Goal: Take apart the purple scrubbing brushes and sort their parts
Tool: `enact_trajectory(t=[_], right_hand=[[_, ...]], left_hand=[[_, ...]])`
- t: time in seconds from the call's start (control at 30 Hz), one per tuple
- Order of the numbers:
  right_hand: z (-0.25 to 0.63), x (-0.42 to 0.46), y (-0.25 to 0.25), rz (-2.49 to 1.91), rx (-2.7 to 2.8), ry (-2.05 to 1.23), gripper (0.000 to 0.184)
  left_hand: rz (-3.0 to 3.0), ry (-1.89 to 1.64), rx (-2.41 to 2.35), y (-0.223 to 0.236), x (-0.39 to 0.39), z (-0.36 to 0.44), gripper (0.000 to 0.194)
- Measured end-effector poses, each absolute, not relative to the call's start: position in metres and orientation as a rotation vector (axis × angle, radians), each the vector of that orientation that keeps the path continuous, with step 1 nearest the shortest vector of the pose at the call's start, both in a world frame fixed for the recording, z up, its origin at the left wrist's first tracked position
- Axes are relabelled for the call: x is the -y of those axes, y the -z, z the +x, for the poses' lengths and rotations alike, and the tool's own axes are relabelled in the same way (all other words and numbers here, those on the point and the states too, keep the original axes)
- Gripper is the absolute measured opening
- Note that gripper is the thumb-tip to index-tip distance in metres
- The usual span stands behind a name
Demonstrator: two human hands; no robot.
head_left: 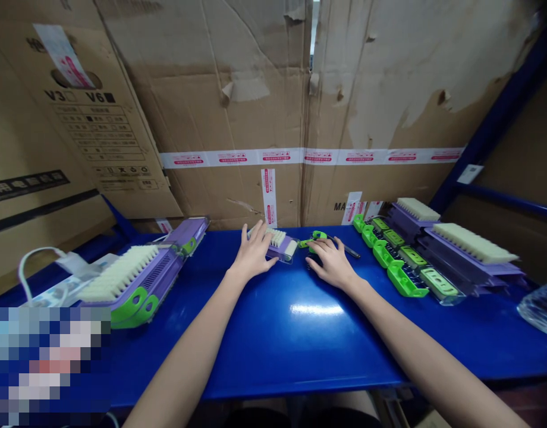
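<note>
My left hand (252,252) lies over a small purple piece with cream bristles (280,239) near the back of the blue table; its fingers are spread and its thumb stands apart. The piece has a clear cover at its right end and is partly hidden by the hand. Beside it, my right hand (330,263) reaches over a bright green plastic part (318,235), fingers apart and palm down. A thin dark tool (351,252) sticks out past the right fingers. Whether the right fingertips touch the green part or the tool I cannot tell.
Finished-looking purple and green bristle units (135,285) stand at left beside a white power strip (54,291) with a charger. At right are green parts in a row (402,279), purple bristle pieces (474,244) and a clear plastic bottle (541,309). Cardboard walls (238,119) close the back.
</note>
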State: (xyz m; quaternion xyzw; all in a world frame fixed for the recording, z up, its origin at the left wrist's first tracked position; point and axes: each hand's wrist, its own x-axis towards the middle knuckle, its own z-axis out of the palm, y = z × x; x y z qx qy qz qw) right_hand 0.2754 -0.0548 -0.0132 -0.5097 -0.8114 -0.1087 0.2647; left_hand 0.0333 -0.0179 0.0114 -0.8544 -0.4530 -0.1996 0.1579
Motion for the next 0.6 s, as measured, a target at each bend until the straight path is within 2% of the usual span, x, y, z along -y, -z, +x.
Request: enact_trajectory(t=[0.17,0.37,0.5,0.6], right_hand=[[0.281,0.051,0.015,-1.433,2.167,0.284,0.034],[0.291,0.046,0.013,-1.477,2.156,0.328,0.026],[0.285,0.051,0.007,-1.389,2.136,0.376,0.029],[0.270,0.055,0.002,-1.288,2.143,0.281,0.034]], left_hand=[[-2.370,0.543,1.373,-0.016,0.021,0.037,0.063],[-2.291,0.470,1.422,-0.025,0.026,0.040,0.083],[-2.335,0.434,1.408,-0.027,0.026,0.041,0.077],[-2.389,0.404,1.495,-0.027,0.026,0.041,0.077]])
